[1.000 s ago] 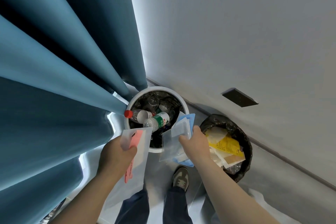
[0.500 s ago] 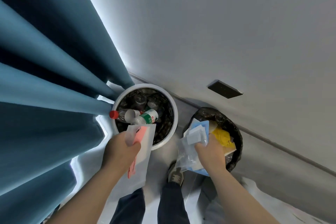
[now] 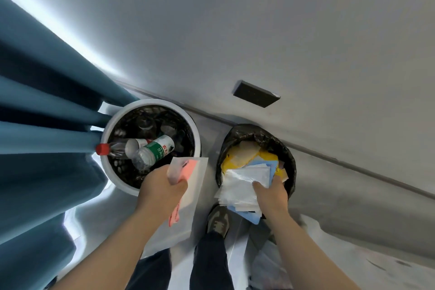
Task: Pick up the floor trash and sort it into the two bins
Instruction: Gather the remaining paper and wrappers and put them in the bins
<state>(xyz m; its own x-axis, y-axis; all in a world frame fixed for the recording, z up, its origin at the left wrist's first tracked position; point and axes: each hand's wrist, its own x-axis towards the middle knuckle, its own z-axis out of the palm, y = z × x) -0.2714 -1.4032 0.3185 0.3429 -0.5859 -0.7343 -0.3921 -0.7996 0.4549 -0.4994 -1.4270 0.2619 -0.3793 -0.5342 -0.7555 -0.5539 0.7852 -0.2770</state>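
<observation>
My left hand (image 3: 162,188) grips a translucent plastic bag with a pink strip (image 3: 189,190), held by the near rim of the white bin (image 3: 113,122). That bin holds plastic bottles (image 3: 153,149), one with a red cap. My right hand (image 3: 270,192) holds a bundle of clear plastic and blue paper (image 3: 244,188) over the near edge of the black-bagged bin (image 3: 249,132). Yellow and tan wrappers (image 3: 240,155) lie inside that bin.
Blue curtains (image 3: 47,125) hang at the left, touching the white bin. A grey wall with a dark socket plate (image 3: 255,93) runs behind both bins. My shoe (image 3: 217,220) stands between the bins. A pale plastic sheet (image 3: 317,263) lies on the floor at lower right.
My right hand has carried the plastic-and-paper bundle rightward from the white bin to the black-bagged bin. My left hand keeps its bag near the white bin.
</observation>
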